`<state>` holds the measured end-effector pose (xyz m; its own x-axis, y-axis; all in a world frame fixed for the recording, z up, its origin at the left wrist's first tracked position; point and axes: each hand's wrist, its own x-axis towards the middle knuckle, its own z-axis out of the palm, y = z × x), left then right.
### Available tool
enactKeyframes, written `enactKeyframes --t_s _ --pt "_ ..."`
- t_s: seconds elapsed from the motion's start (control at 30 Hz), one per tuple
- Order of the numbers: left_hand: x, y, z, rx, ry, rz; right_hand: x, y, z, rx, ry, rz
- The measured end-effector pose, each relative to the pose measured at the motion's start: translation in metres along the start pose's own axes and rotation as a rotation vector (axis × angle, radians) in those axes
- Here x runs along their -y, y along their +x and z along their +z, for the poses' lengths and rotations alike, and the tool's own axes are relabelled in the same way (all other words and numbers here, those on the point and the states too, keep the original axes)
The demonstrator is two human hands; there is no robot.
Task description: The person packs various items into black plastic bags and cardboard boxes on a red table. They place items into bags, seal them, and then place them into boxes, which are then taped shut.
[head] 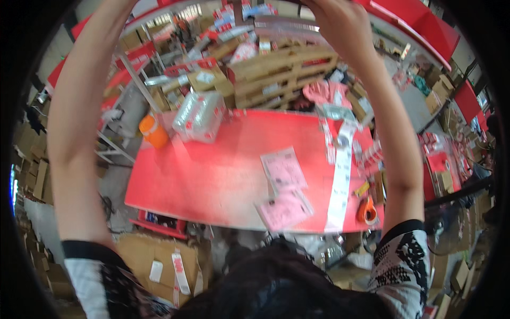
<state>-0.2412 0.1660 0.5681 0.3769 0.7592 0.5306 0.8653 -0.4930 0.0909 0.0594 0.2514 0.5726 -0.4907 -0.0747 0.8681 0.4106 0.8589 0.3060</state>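
Both of my arms are raised towards the top of the view. My left hand is beyond the top edge, and only the forearm shows. My right hand [342,20] is partly in view at the top, its fingers cut off, so I cannot tell whether it holds anything. Below my arms stands a red table [207,175]. Two pink printed sheets [283,167] lie near its middle. A long white strip of labels [340,183] runs down its right side. At the far left rests a bubble-wrapped package [201,115] beside an orange container [152,131].
An orange tape dispenser [366,211] and a yellow cutter [361,189] lie at the table's right edge. Behind the table are a wooden pallet [275,75] and piled boxes. A flattened cardboard box [159,249] is at the lower left. A white metal frame [137,79] stands left.
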Motion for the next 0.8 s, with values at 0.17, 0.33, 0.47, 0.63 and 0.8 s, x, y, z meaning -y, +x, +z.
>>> enactKeyframes --t_s 0.17,0.33,0.47,0.63,0.8 --pt "0.003 -0.201 0.296 0.766 -0.434 -0.104 0.158 -0.325 0.026 0.470 0.060 0.482" --pt "-0.055 -0.455 0.443 0.513 -0.093 -0.956 0.329 -0.506 0.038 0.928 0.021 1.543" --pt "-0.093 -0.425 0.428 0.580 0.045 -0.804 0.327 -0.593 -0.017 1.067 0.567 1.996" --pt "-0.069 -0.441 0.386 0.513 0.009 -0.720 0.295 -0.471 0.018 -0.209 0.949 2.086" --pt "-0.055 -0.471 0.380 0.486 -0.220 -0.770 0.237 -0.539 0.068 0.895 0.287 1.812"
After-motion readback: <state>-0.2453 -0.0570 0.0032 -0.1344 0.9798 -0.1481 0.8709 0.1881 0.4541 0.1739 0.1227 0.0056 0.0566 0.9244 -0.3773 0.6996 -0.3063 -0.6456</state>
